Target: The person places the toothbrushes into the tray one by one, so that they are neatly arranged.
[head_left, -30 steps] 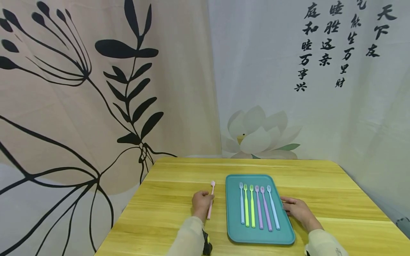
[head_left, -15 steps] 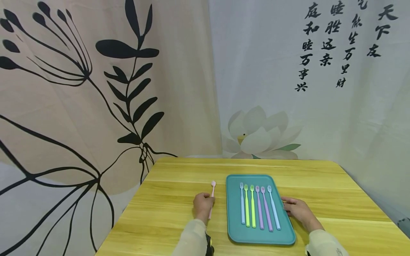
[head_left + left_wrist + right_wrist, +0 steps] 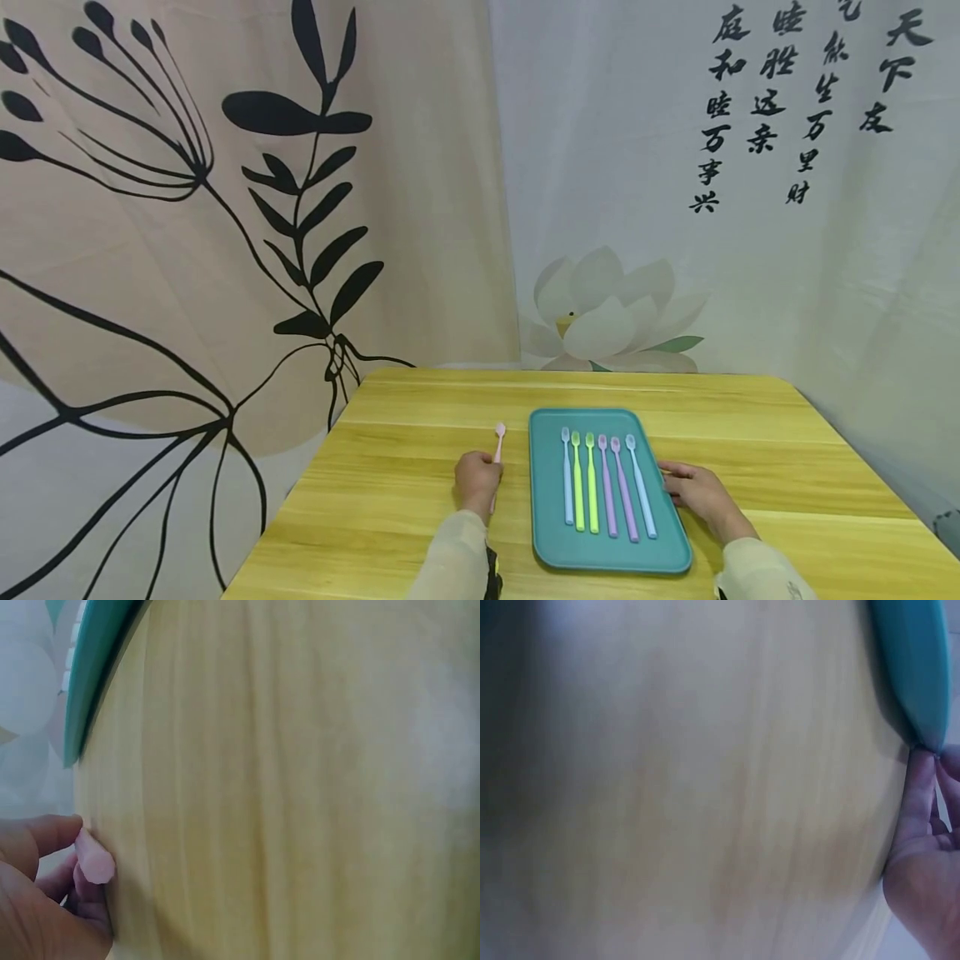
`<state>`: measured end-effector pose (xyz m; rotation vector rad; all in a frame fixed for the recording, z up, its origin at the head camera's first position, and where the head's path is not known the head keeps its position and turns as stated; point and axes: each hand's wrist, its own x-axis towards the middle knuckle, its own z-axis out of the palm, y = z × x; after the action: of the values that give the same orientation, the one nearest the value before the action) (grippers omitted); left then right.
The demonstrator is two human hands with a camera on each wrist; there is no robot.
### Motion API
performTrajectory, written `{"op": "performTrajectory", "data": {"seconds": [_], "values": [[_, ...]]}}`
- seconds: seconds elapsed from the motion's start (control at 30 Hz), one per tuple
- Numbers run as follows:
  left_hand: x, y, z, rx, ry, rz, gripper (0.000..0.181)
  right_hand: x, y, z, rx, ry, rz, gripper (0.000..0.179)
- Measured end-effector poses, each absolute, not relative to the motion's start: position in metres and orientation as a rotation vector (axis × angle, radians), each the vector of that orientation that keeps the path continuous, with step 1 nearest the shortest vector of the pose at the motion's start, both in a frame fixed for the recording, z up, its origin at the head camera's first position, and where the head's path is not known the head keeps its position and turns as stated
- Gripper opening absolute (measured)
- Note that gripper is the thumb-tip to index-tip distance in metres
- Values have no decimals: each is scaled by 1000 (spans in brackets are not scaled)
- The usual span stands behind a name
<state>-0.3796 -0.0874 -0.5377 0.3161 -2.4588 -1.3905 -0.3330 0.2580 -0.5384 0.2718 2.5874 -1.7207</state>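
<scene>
My left hand [image 3: 477, 482] pinches a pink toothbrush [image 3: 500, 431] by its handle, left of a teal tray [image 3: 611, 554]. The brush head points to the far side of the table. In the left wrist view, the handle end [image 3: 97, 865] juts out between thumb and fingers, low over the wood. At the tray's right side is my right hand [image 3: 699, 493], its thumb and fingertips gripping the rim. That hold shows in the right wrist view, where the tray's edge [image 3: 922, 682] meets the fingertips [image 3: 922, 761].
Side by side on the tray lie two light blue toothbrushes [image 3: 567, 492], two yellow-green ones [image 3: 592, 496] and two purple ones [image 3: 624, 500], heads away from me. Beneath is a wooden table [image 3: 420, 400], with a printed curtain [image 3: 435, 208] behind its far edge.
The left hand has shifted slightly right and its wrist has turned a little, covering more of the pink toothbrush's handle. The right hand and the tray hold still.
</scene>
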Motion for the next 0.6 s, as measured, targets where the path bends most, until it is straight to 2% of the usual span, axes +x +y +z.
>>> {"op": "performTrajectory", "data": {"seconds": [0.17, 0.6], "values": [[-374, -86, -530, 300, -2514, -1347, 3, -332, 257, -537, 268, 2590, -1725, 45], [-380, -82, -522, 353, -2434, -1433, 6, -333, 259, -541, 259, 2586, -1731, 45]]}}
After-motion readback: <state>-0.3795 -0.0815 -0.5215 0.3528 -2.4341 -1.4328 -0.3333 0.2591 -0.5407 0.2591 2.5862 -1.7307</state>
